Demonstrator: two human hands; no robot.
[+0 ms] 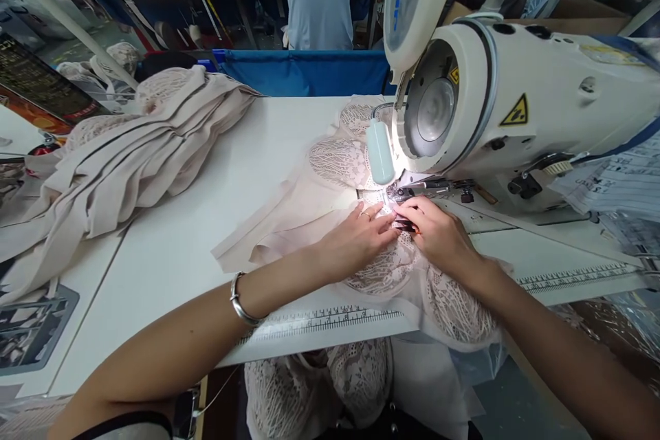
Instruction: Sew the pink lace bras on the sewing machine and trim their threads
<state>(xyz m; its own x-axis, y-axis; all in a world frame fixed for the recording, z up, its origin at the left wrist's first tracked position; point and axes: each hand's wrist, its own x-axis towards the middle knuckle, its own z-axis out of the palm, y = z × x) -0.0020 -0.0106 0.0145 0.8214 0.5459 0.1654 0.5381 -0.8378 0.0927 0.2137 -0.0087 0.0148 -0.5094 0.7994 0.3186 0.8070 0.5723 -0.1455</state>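
The work looks to be partway through. The garment (384,273), pale and lacy, lies on the bench (159,282) at the working end of the sewing machine (541,93), with cups both beyond that end and on the near side, the nearest drooping over the bench's front edge. Judging by this spread, one stretch may be sewn and another left, but the stitches are too small to tell, and the needle itself cannot be made out behind the lamp (380,151) and the fingers.

The left hand (367,234) rests palm down on the cloth, fingers a little spread, seeming to press it flat. The right hand (429,223) is bunched just beside it, thumb and fingertips apparently pinching the garment close to the machine; a small dark tool (405,225) shows under its fingers, perhaps snips, though its grip is partly hidden. The two hands almost meet.

The pile (155,137) of similar pale pieces lies well apart on the left, and more lace cups (278,399) sit below the bench's front edge, over the lap. Whether either lot is finished or waiting cannot be told; the piece at the machine, at least, appears not yet done.
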